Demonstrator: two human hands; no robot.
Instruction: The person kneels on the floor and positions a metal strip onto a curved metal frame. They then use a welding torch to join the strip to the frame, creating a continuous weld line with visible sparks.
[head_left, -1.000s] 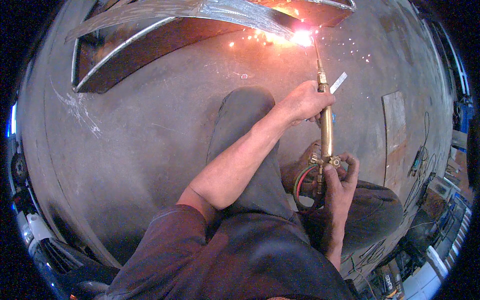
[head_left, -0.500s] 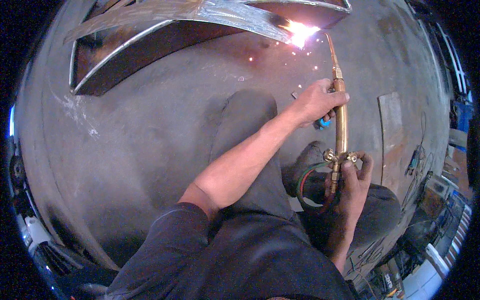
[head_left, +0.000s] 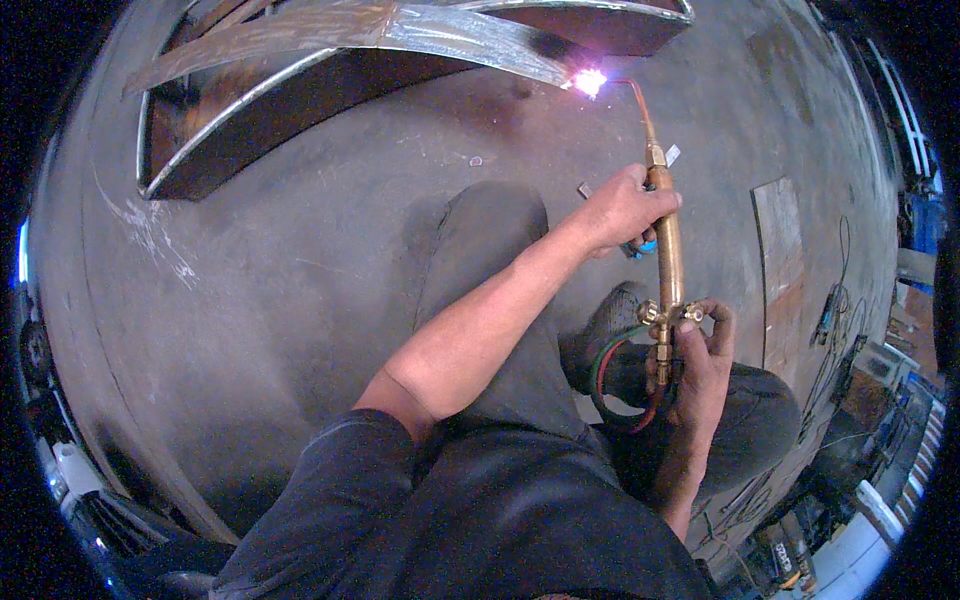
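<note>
My left hand (head_left: 622, 212) is wrapped round the brass body of a gas torch (head_left: 669, 250) held upright in view. At its lower end my right hand (head_left: 703, 375) has thumb and fingers closed at a brass valve knob (head_left: 693, 313). The bent copper tip (head_left: 638, 100) points left at the end of a bare metal strip (head_left: 460, 38), where a bright white-violet glow (head_left: 590, 83) burns. That strip lies across a curved steel frame (head_left: 290, 112). Something blue (head_left: 642, 247) shows just under my left hand; whether I hold it is unclear.
Green and red hoses (head_left: 600, 375) loop from the torch's base beside my right leg. A flat metal plate (head_left: 778, 260) lies on the floor to the right, with cables (head_left: 838, 290) beyond it. Small metal bits (head_left: 673, 153) lie near the torch.
The torch has shifted slightly left, its tip a little lower in view. The glow has shrunk and most flying sparks are gone. Both hands keep their hold.
</note>
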